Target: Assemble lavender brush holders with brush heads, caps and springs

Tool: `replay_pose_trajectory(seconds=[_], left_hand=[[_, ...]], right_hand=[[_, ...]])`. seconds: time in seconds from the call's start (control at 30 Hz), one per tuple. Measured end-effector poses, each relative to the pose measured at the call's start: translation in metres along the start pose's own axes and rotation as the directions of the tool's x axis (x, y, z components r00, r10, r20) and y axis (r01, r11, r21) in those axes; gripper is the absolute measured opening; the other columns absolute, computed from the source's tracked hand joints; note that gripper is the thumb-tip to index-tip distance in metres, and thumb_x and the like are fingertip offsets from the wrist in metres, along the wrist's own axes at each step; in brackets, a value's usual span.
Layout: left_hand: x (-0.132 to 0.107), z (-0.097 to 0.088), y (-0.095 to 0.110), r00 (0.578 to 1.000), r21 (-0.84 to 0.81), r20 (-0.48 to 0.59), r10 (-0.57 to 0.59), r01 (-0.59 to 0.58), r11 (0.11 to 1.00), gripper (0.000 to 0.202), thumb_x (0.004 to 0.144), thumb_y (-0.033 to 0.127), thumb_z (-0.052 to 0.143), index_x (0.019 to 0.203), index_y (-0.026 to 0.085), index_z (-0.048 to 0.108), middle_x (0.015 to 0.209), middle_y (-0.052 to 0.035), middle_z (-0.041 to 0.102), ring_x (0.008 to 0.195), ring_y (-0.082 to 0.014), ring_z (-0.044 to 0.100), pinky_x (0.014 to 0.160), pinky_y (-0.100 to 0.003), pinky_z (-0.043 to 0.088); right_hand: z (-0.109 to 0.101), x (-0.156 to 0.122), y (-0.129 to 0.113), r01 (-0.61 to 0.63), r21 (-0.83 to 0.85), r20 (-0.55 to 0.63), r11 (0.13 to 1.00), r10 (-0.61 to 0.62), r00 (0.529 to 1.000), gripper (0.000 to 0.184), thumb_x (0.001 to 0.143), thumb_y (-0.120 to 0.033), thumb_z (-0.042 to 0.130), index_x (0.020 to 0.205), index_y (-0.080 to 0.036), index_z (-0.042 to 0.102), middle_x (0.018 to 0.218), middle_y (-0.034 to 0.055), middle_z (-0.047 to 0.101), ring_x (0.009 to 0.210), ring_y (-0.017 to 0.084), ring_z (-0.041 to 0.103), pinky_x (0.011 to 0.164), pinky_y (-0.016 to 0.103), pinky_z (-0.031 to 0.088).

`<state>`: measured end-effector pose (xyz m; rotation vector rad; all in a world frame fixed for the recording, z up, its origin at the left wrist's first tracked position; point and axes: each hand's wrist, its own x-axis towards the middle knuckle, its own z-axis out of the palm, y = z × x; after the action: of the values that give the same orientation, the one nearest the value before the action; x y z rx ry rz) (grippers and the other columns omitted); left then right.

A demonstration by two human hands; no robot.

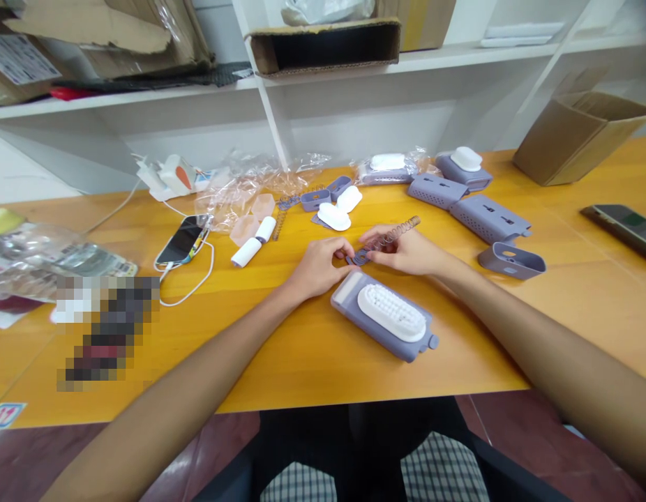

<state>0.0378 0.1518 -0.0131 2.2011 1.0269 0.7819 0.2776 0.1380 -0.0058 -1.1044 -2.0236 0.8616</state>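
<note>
Between my two hands is a small grey-purple plastic part (pixel 360 258), its shape partly covered by fingers. My left hand (pixel 321 265) pinches its left end between thumb and fingertips. My right hand (pixel 399 251) closes on its right side and also holds a coil spring (pixel 404 229), which slants up to the right past the fingers. Just below both hands lies a purple box-like case (pixel 349 300) with a white bristled brush head (pixel 392 312) on top and a small tab at its right end.
Behind the hands lie white oval pieces (pixel 334 216), small purple frames (pixel 316 201) and white cylinders (pixel 254 242). Purple housings (pixel 489 217) and an open purple shell (pixel 512 261) sit to the right. A charging phone (pixel 184 240) lies left, a cardboard box (pixel 579 132) at back right.
</note>
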Motion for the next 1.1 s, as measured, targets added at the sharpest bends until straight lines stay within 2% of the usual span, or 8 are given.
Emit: replay_pose_trajectory(seconds=[0.1, 0.2, 0.3, 0.6, 0.73, 0.8, 1.0, 1.1], left_hand=[[-0.001, 0.0, 0.001, 1.0, -0.019, -0.004, -0.005, 0.005, 1.0, 0.015, 0.081, 0.022, 0.084, 0.091, 0.02, 0.073, 0.093, -0.0031, 0.078, 0.087, -0.0204, 0.069, 0.085, -0.035, 0.053], [-0.002, 0.001, 0.001, 1.0, -0.043, -0.002, -0.012, 0.011, 0.999, 0.015, 0.08, 0.021, 0.084, 0.09, 0.02, 0.072, 0.093, -0.0035, 0.078, 0.087, -0.0203, 0.069, 0.086, -0.036, 0.054], [-0.002, 0.001, 0.001, 1.0, -0.058, 0.003, -0.018, 0.018, 0.998, 0.015, 0.079, 0.019, 0.083, 0.088, 0.02, 0.071, 0.093, -0.0034, 0.078, 0.088, -0.0204, 0.069, 0.087, -0.036, 0.055], [-0.001, -0.001, 0.0, 1.0, -0.115, 0.026, -0.005, 0.008, 0.993, 0.013, 0.08, 0.015, 0.079, 0.088, 0.019, 0.07, 0.093, -0.0027, 0.077, 0.088, -0.0188, 0.069, 0.088, -0.035, 0.056], [-0.001, 0.0, -0.001, 1.0, -0.107, 0.025, -0.013, 0.016, 0.994, 0.013, 0.08, 0.015, 0.079, 0.089, 0.019, 0.07, 0.094, -0.0024, 0.077, 0.088, -0.0189, 0.069, 0.089, -0.035, 0.056], [-0.001, 0.0, -0.002, 1.0, -0.106, 0.023, -0.013, 0.015, 0.994, 0.013, 0.08, 0.015, 0.079, 0.089, 0.019, 0.07, 0.093, -0.0023, 0.076, 0.089, -0.0189, 0.069, 0.089, -0.035, 0.056], [0.0, 0.0, -0.001, 1.0, -0.124, 0.012, -0.014, 0.016, 0.992, 0.014, 0.078, 0.014, 0.08, 0.087, 0.02, 0.07, 0.091, -0.002, 0.076, 0.087, -0.0189, 0.069, 0.088, -0.034, 0.056], [0.0, 0.0, -0.001, 1.0, -0.125, 0.011, -0.014, 0.016, 0.992, 0.014, 0.078, 0.014, 0.079, 0.086, 0.019, 0.069, 0.09, -0.0021, 0.075, 0.087, -0.0189, 0.069, 0.087, -0.034, 0.056]], right_hand=[[-0.002, 0.0, -0.002, 0.013, -0.033, 0.036, 0.999, -0.012, 0.999, 0.027, 0.084, -0.038, 0.075, 0.105, -0.021, 0.079, 0.097, 0.0054, 0.081, 0.08, 0.02, 0.071, 0.073, 0.032, 0.056], [-0.004, 0.0, -0.002, 0.002, -0.068, 0.048, 0.998, 0.001, 0.999, 0.029, 0.082, -0.037, 0.078, 0.105, -0.021, 0.08, 0.09, 0.0035, 0.08, 0.071, 0.018, 0.068, 0.069, 0.032, 0.054], [-0.005, -0.001, 0.0, 0.005, -0.049, 0.051, 0.999, -0.002, 0.999, 0.027, 0.082, -0.036, 0.078, 0.105, -0.021, 0.08, 0.093, 0.0045, 0.081, 0.074, 0.019, 0.069, 0.07, 0.033, 0.056], [-0.001, -0.003, -0.005, 0.056, -0.078, 0.054, 0.995, -0.052, 0.997, 0.025, 0.087, -0.028, 0.074, 0.111, -0.023, 0.077, 0.107, 0.0066, 0.082, 0.095, 0.027, 0.076, 0.085, 0.04, 0.06], [0.001, -0.001, -0.009, 0.088, -0.156, 0.004, 0.984, -0.088, 0.996, 0.024, 0.089, -0.025, 0.073, 0.113, -0.023, 0.076, 0.109, 0.0065, 0.082, 0.1, 0.028, 0.075, 0.093, 0.042, 0.058], [0.0, -0.001, -0.01, 0.083, -0.201, -0.008, 0.976, -0.086, 0.996, 0.024, 0.088, -0.023, 0.074, 0.112, -0.024, 0.076, 0.109, 0.0062, 0.082, 0.1, 0.028, 0.075, 0.092, 0.042, 0.058], [-0.004, 0.0, -0.011, 0.062, -0.292, 0.091, 0.954, -0.037, 0.995, 0.017, 0.09, -0.026, 0.073, 0.107, -0.025, 0.078, 0.099, 0.0049, 0.082, 0.091, 0.027, 0.075, 0.086, 0.038, 0.057], [-0.004, 0.0, -0.014, 0.064, -0.313, 0.087, 0.948, -0.038, 0.995, 0.023, 0.089, -0.024, 0.075, 0.112, -0.025, 0.079, 0.097, 0.0051, 0.083, 0.088, 0.027, 0.075, 0.085, 0.038, 0.056]])
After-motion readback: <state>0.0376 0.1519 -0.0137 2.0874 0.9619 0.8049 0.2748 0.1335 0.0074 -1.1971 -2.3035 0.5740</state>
